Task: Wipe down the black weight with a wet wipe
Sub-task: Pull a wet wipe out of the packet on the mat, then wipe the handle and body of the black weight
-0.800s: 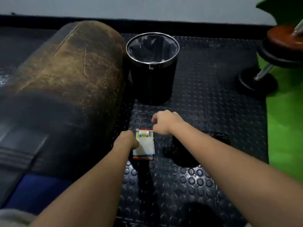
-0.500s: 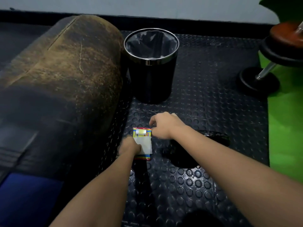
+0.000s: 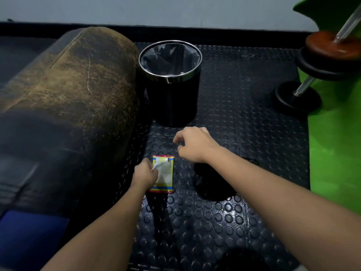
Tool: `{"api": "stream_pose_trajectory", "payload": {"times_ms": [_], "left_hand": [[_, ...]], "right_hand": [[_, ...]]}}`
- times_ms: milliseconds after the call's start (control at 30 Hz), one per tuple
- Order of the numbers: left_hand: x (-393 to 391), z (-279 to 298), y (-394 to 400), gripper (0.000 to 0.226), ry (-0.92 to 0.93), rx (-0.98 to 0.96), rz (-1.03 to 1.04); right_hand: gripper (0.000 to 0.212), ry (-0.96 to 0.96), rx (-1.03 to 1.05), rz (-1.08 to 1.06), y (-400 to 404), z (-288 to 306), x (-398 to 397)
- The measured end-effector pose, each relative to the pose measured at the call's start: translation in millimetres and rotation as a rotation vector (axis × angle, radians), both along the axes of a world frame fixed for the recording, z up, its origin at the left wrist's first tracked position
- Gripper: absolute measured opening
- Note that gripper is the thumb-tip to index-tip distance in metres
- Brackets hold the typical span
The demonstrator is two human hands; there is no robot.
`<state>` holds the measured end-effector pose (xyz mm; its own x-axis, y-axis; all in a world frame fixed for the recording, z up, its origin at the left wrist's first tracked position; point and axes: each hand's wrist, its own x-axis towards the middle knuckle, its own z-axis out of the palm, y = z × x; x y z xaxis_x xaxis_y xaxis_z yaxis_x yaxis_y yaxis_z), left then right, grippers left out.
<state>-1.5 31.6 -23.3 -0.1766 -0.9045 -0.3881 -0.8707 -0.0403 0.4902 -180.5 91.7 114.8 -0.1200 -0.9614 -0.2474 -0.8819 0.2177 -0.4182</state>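
Observation:
A small wet wipe pack [image 3: 165, 178] with red, yellow and blue edges lies flat on the studded black floor mat [image 3: 205, 222]. My left hand [image 3: 145, 175] is at the pack's left side and pinches a white wipe [image 3: 157, 166] that sticks out of its opening. Above and to the right of the pack, my right hand [image 3: 192, 144] hovers with loosely curled fingers and holds nothing. The black weight [image 3: 214, 184] sits on the mat right of the pack, partly hidden under my right forearm.
A black bin [image 3: 172, 85] with a chrome rim and a liner stands behind the pack. A worn brown and black padded roll [image 3: 74, 98] lies to the left. At the right are a green mat [image 3: 336, 143] and a barbell with plates [image 3: 330, 55].
My right hand has lifted off the top of the pack and moved up and right. My left hand now pinches a white wipe at the pack's opening.

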Motion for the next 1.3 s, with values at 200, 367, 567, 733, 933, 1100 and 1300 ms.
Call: {"api": "stream_pose_trajectory", "payload": {"times_ms": [200, 367, 567, 733, 933, 1100, 1300], "left_hand": [[-25, 91, -2, 0.009, 0.224, -0.139, -0.122], [-65, 170, 12, 0.013, 0.4, -0.07, -0.282], [-110, 190, 64, 0.02, 0.696, 0.307, -0.289], [-122, 146, 93, 0.014, 0.441, -0.067, -0.255], [-110, 124, 96, 0.015, 0.397, -0.32, -0.129], [-95, 121, 84, 0.031, 0.319, -0.119, -0.163], [-86, 114, 76, 0.042, 0.191, -0.039, -0.402]], "right_hand": [[0.04, -0.039, -0.037, -0.113, 25, 23, -22], [0.04, -0.086, -0.105, -0.325, 64, 47, -51], [0.037, -0.123, -0.123, -0.606, 115, 63, -89], [0.033, -0.129, -0.038, -0.611, 135, 59, -99], [0.03, -0.086, -0.027, -0.317, 132, 30, -79], [0.044, 0.071, -0.021, -0.109, 135, 10, -61], [0.037, -0.033, -0.016, -0.284, 149, -11, -83]]}}
